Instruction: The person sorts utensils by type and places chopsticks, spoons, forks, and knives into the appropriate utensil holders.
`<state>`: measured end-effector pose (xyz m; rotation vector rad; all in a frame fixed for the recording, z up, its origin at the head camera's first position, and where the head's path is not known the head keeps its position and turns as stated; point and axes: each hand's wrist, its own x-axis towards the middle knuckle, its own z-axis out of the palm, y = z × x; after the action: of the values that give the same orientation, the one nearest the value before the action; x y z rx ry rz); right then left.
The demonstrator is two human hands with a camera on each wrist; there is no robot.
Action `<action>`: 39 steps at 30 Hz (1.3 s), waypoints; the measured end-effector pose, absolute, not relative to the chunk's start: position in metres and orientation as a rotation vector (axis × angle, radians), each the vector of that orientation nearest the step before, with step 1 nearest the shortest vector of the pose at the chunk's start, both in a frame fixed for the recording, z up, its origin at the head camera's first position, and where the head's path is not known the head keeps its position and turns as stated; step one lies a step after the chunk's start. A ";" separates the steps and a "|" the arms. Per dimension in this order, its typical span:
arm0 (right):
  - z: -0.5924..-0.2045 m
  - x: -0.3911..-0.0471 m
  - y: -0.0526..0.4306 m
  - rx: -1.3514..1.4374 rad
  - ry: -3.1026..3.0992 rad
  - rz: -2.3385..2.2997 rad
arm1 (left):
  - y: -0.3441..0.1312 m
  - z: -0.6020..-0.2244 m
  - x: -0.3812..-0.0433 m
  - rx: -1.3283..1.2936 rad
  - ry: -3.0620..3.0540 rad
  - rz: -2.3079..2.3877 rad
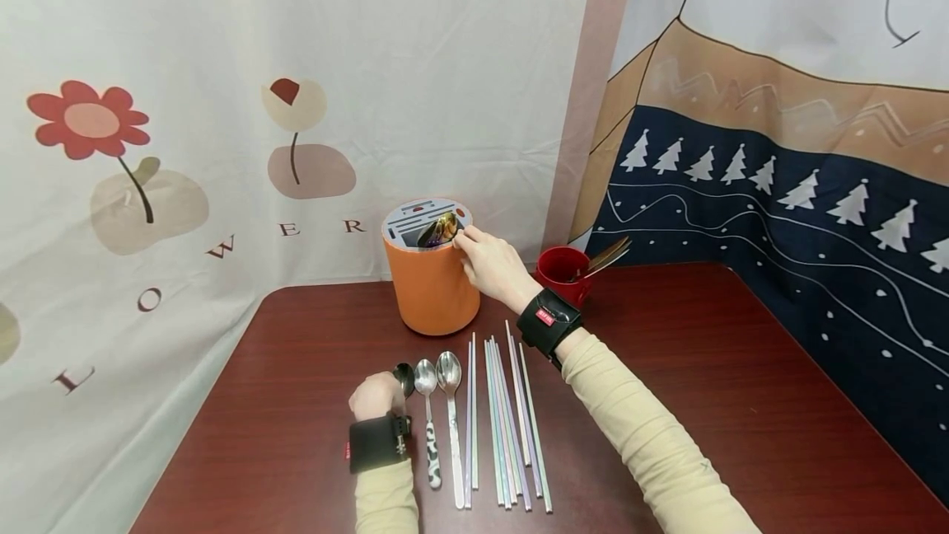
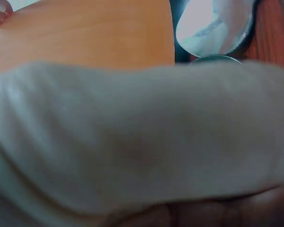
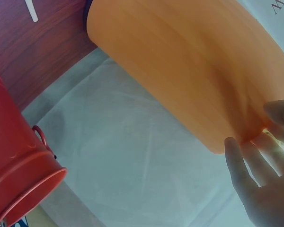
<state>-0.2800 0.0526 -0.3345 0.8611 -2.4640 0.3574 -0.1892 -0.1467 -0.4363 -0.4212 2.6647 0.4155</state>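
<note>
An orange utensil holder (image 1: 433, 291) with a slotted, patterned top stands at the back of the table. A shiny gold and dark spoon (image 1: 443, 227) shows its bowl above that top. My right hand (image 1: 495, 266) is at the holder's right rim, its fingertips touching the orange wall in the right wrist view. Low on the left, my left hand (image 1: 376, 396) curls at a black spoon (image 1: 404, 379), whose handle is hidden. Beside it lie a silver spoon with a spotted handle (image 1: 432, 453) and a larger silver spoon (image 1: 450, 373). The left wrist view is mostly blocked by the sleeve.
Several pale chopsticks (image 1: 504, 427) lie right of the spoons. A red mug (image 1: 561, 270) with cutlery (image 1: 611, 256) leaning out stands right of the holder. White and dark printed cloths hang behind the dark red table (image 1: 704, 353).
</note>
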 end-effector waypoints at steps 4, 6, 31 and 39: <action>-0.335 -0.280 0.052 0.858 -2.469 0.359 | -0.148 -0.437 -0.189 -0.409 2.674 0.418; -0.335 -0.280 0.052 0.858 -2.470 0.361 | -0.150 -0.435 -0.187 -0.396 2.677 0.437; -0.334 -0.279 0.052 0.849 -2.494 0.354 | -0.154 -0.411 -0.177 -0.429 3.139 0.752; -0.335 -0.280 0.052 0.851 -2.494 0.349 | -0.150 -0.406 -0.178 -0.450 3.324 1.004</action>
<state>-0.2799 0.0520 -0.3346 0.8512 -2.4940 0.3491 -0.1777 -0.1503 -0.4058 -0.4505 3.3241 1.0036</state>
